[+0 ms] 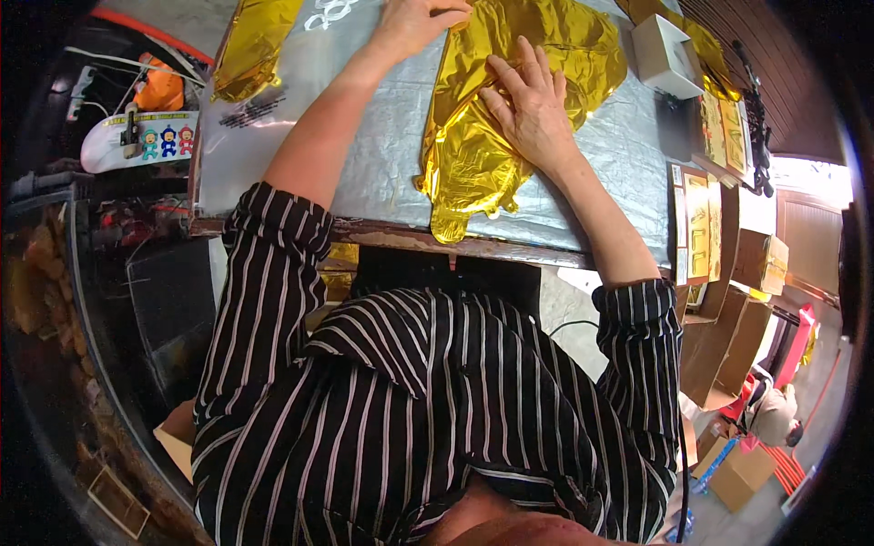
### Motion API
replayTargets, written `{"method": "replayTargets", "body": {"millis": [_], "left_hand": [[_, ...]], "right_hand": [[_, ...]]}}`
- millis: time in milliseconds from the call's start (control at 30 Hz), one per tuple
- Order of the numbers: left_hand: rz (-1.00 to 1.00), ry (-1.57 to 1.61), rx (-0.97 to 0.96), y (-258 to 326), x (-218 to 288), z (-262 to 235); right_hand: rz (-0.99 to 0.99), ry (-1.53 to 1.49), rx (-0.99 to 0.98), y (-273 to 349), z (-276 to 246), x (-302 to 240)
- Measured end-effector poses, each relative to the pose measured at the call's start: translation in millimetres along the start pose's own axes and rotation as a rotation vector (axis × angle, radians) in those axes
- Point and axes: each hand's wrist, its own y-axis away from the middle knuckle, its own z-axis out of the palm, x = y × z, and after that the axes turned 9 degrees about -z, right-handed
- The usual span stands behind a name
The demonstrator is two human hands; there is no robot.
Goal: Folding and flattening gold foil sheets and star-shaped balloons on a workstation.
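A flattened gold foil balloon lies creased and partly folded on the silvery-grey covered table, its lower tab reaching the near edge. My right hand rests on the foil, palm down with fingers spread. At the top of the view my left hand is closed at the balloon's far left edge, thumb and fingertips pinching the foil; part of that hand is cut off by the frame. Another gold foil balloon lies at the table's left side. Between it and the near edge are several thin dark strips.
White loops lie at the far left of the table. An open white box stands at the right, near packs with gold contents. A skateboard and orange bag are left. Cardboard boxes and another person are right.
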Motion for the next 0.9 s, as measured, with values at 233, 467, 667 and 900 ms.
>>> {"method": "replayTargets", "body": {"millis": [233,467,667,900], "left_hand": [[0.176,-0.059,0.042,1.3,-13.5,6.7],[0.123,-0.064,-0.001,17.2,9.0,1.8],[0.192,-0.121,0.075,10.5,-11.2,8.0],[0.187,-0.122,0.088,10.6,-13.5,5.8]], "right_hand": [[-0.034,-0.008,0.014,-3.3,0.9,6.2],[0.008,0.012,-0.095,-17.2,-34.6,-20.3],[-0.451,-0.002,-0.248,-27.6,-20.8,-25.4],[-0.431,-0.144,-0.36,-3.1,-23.4,-41.9]]}}
